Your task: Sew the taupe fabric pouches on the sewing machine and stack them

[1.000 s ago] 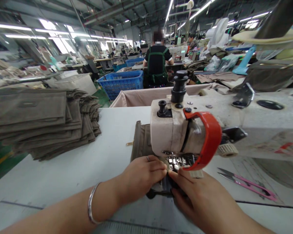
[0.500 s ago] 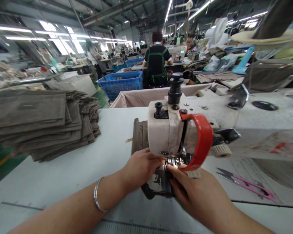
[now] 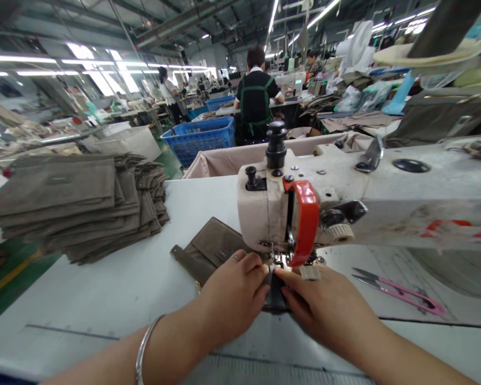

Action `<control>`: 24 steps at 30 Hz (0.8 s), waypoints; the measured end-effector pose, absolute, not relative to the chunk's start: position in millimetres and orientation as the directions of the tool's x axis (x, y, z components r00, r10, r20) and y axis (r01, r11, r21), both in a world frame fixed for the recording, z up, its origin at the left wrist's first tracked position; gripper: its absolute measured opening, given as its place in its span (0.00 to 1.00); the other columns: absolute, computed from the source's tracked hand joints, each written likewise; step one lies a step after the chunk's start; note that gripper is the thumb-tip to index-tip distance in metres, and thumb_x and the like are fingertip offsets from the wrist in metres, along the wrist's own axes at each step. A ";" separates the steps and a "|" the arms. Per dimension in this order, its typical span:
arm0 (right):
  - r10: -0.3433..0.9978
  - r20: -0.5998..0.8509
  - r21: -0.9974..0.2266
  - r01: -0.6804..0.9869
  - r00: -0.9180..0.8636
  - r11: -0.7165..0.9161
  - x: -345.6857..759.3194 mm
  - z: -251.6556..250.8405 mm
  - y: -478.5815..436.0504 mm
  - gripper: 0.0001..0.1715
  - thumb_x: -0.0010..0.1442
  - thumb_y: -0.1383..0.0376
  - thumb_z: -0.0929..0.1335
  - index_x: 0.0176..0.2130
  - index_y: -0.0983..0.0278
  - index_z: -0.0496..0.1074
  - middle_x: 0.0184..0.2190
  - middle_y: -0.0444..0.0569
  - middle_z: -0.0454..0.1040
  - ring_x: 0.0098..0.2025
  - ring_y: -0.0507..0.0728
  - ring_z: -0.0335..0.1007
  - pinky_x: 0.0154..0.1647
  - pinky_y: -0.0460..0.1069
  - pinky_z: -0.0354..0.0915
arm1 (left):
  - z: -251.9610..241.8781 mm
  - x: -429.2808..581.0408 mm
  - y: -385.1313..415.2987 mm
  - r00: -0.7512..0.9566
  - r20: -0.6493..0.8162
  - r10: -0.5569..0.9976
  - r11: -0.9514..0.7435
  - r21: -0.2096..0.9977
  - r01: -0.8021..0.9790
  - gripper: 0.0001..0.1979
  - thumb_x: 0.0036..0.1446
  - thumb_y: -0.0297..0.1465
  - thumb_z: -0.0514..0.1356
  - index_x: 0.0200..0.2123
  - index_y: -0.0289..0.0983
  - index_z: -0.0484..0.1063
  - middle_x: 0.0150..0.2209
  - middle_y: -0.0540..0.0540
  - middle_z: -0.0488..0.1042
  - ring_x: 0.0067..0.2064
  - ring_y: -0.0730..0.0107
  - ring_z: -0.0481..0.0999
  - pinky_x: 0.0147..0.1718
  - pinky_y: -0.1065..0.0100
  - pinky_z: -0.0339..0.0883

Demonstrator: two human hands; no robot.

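Observation:
A brown fabric pouch (image 3: 214, 240) with a flap and a small metal zip pull lies at a slant left of the sewing machine (image 3: 258, 214). My left hand (image 3: 234, 291) is closed over its near part, fingers bent, fingertips beside the presser foot (image 3: 279, 259). From the other side, my right hand (image 3: 324, 297) pinches at the work close to the needle, its index finger and thumb near my left fingertips. A dark piece (image 3: 276, 300) shows between the hands. The stitching spot is largely hidden by fingers and the red guard (image 3: 305, 222).
A stack of brown fabric pieces (image 3: 68, 198) stands at the table's left. Pink-handled thread snips (image 3: 404, 294) lie right of my right hand. Beyond the table are a pink cloth-lined bin (image 3: 224, 163), a blue crate (image 3: 202, 139) and a seated co-worker (image 3: 256, 96).
The pouch has turned and swung out to the left, so more of it shows. My left hand has moved slightly left and down with it. My right hand stays by the needle.

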State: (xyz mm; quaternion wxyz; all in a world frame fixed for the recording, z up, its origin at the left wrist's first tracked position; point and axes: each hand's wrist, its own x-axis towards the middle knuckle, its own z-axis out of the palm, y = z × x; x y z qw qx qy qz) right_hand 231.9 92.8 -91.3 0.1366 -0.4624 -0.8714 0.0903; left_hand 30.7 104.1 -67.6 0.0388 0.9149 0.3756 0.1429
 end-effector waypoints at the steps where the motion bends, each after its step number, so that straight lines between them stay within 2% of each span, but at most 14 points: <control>1: 0.828 0.160 -0.287 0.777 -0.537 0.560 232.1 -91.3 92.8 0.13 0.61 0.69 0.62 0.42 0.63 0.75 0.40 0.53 0.77 0.42 0.63 0.72 0.41 0.57 0.68 | -67.6 29.1 103.5 0.657 0.232 0.717 -0.697 0.213 0.685 0.11 0.59 0.28 0.57 0.44 0.32 0.73 0.42 0.40 0.76 0.44 0.58 0.73 0.47 0.55 0.70; 4: 0.815 0.188 -0.302 0.758 -0.548 0.578 232.1 -91.4 93.0 0.15 0.62 0.69 0.63 0.46 0.63 0.74 0.38 0.52 0.77 0.41 0.61 0.73 0.42 0.55 0.67 | -64.9 15.1 103.9 0.651 0.209 0.730 -0.681 0.308 0.664 0.17 0.56 0.33 0.62 0.48 0.33 0.73 0.47 0.40 0.75 0.48 0.56 0.72 0.51 0.52 0.67; 7: 0.816 0.187 -0.295 0.761 -0.547 0.578 232.2 -91.3 92.7 0.17 0.62 0.69 0.63 0.50 0.62 0.72 0.37 0.51 0.76 0.40 0.60 0.72 0.41 0.55 0.67 | -59.5 -3.4 99.3 0.703 0.168 0.691 -0.710 0.335 0.619 0.24 0.52 0.35 0.65 0.53 0.36 0.70 0.52 0.40 0.73 0.54 0.54 0.69 0.55 0.49 0.63; 10: 0.823 0.176 -0.297 0.768 -0.541 0.568 233.1 -90.5 92.5 0.15 0.62 0.69 0.64 0.47 0.60 0.74 0.36 0.49 0.76 0.37 0.60 0.72 0.39 0.55 0.67 | -59.2 -10.1 85.6 0.707 0.125 0.696 -0.698 0.346 0.626 0.29 0.49 0.34 0.68 0.55 0.35 0.68 0.55 0.38 0.71 0.54 0.55 0.70 0.53 0.52 0.68; 14: 0.813 0.206 -0.344 0.737 -0.545 0.581 236.3 -90.7 92.1 0.19 0.60 0.73 0.63 0.47 0.59 0.74 0.37 0.48 0.76 0.39 0.59 0.72 0.40 0.54 0.68 | -72.2 3.4 63.0 0.709 0.214 0.672 -0.736 0.298 0.608 0.23 0.51 0.32 0.65 0.51 0.33 0.71 0.52 0.39 0.74 0.50 0.55 0.73 0.49 0.56 0.73; 19: 0.763 0.282 -0.372 0.667 -0.581 0.645 242.2 -97.4 88.9 0.22 0.58 0.73 0.64 0.50 0.59 0.73 0.41 0.51 0.76 0.45 0.60 0.72 0.45 0.56 0.69 | -85.1 21.0 51.0 0.676 0.368 0.639 -0.766 0.228 0.601 0.18 0.54 0.27 0.59 0.49 0.33 0.72 0.47 0.39 0.76 0.49 0.55 0.74 0.50 0.55 0.73; 24: 0.746 0.324 -0.366 0.650 -0.582 0.666 242.9 -99.7 86.1 0.23 0.56 0.74 0.64 0.49 0.59 0.74 0.40 0.50 0.77 0.44 0.59 0.73 0.46 0.56 0.70 | -82.7 23.1 52.4 0.704 0.361 0.611 -0.791 0.252 0.557 0.19 0.53 0.24 0.55 0.49 0.33 0.71 0.46 0.39 0.76 0.48 0.58 0.74 0.50 0.57 0.73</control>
